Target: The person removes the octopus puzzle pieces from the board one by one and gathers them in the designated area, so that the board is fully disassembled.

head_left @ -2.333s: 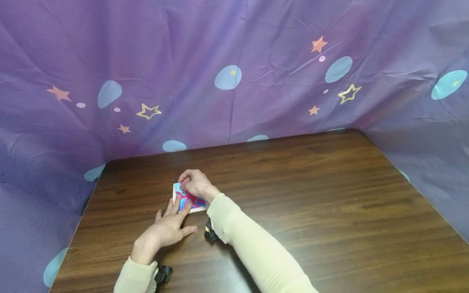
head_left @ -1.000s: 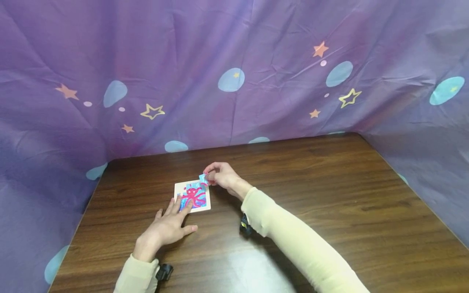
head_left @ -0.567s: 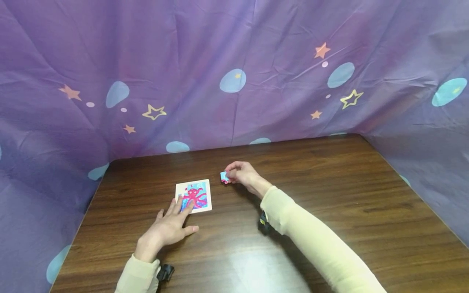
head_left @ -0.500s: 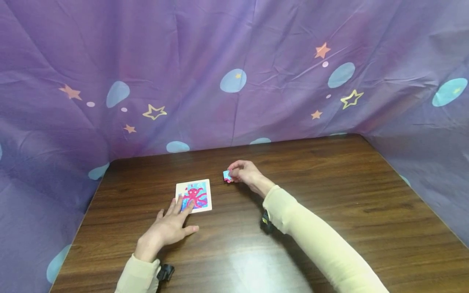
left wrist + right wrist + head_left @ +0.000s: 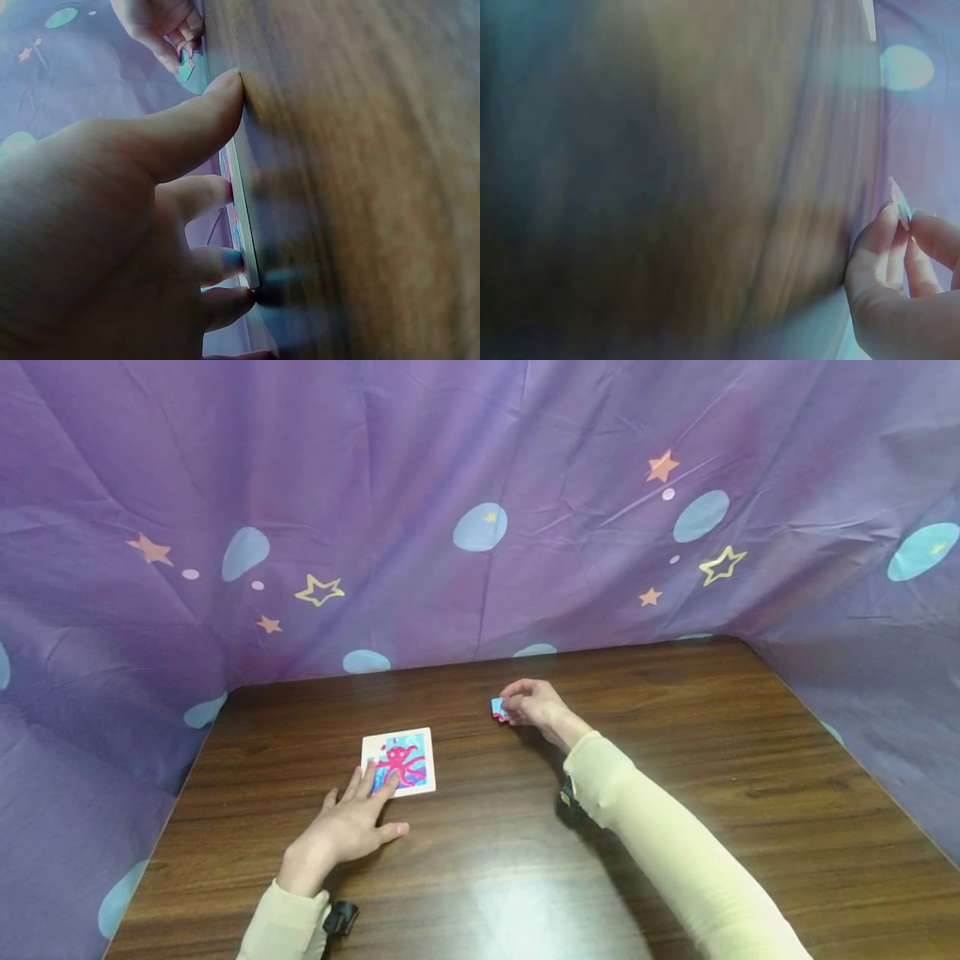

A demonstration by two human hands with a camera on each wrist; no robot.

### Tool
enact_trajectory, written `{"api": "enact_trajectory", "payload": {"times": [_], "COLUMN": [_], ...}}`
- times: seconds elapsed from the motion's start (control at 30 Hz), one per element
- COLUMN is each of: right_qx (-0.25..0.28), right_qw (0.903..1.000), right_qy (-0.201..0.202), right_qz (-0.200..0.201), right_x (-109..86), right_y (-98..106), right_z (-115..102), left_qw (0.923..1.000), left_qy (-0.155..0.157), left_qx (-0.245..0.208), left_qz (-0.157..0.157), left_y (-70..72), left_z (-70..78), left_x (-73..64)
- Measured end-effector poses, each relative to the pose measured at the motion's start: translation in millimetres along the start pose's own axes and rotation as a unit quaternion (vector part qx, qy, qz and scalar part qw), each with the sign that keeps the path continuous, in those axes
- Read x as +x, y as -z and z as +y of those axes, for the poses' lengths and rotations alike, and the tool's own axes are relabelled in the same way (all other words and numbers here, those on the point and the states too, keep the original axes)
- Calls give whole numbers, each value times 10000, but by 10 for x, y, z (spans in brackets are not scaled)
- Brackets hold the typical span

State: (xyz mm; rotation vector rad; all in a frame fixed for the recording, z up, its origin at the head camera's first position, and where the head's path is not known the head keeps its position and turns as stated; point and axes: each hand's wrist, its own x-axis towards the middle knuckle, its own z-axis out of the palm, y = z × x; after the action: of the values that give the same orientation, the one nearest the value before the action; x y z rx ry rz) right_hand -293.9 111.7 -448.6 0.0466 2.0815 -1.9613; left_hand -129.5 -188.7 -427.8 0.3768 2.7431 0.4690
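A square jigsaw puzzle (image 5: 417,768) with a pink octopus on blue lies on the table, left of centre. Its upper left part shows bare white board inside the pale frame. My left hand (image 5: 348,827) lies with spread, straight fingers, their tips resting on the puzzle's near left part. In the left wrist view, the puzzle's edge (image 5: 244,225) runs beside those fingertips. Farther right and back, my right hand (image 5: 536,703) pinches a small blue and pink puzzle piece (image 5: 498,709) between thumb and fingers. The right wrist view shows this puzzle piece (image 5: 899,202) edge-on at the fingertips.
The brown wooden table (image 5: 675,793) stretches wide to the right of both hands. A purple curtain (image 5: 420,460) with stars and blue ovals encloses its back and sides. Black wrist cameras sit under both sleeves.
My right hand has lifted the puzzle piece off the puzzle's upper part and carried it to the right and slightly back, baring white board. My left hand has stayed on the puzzle.
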Motion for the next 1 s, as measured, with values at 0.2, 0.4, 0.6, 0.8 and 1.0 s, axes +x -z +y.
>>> {"api": "enact_trajectory", "payload": {"times": [0.2, 0.4, 0.6, 0.8, 1.0], "right_qx": [-90, -292, -763, -1081, -1075], "right_qw": [9997, 9986, 9956, 9924, 9923], "right_qy": [-153, -324, -391, -368, -261], "right_qz": [173, 305, 388, 467, 556], "right_x": [61, 149, 198, 228, 249], "right_y": [122, 209, 260, 271, 240], "right_z": [-16, -25, -25, -7, -27], "left_qw": [10000, 10000, 10000, 10000, 9999], "left_qy": [17, 59, 92, 74, 45], "left_qx": [7, 2, -18, -59, -79], "left_qz": [-12, -10, 14, 8, 72], "left_y": [-2, -2, -3, -25, -14], "left_z": [-3, -5, 0, 1, -13], "left_x": [3, 5, 12, 10, 9]}}
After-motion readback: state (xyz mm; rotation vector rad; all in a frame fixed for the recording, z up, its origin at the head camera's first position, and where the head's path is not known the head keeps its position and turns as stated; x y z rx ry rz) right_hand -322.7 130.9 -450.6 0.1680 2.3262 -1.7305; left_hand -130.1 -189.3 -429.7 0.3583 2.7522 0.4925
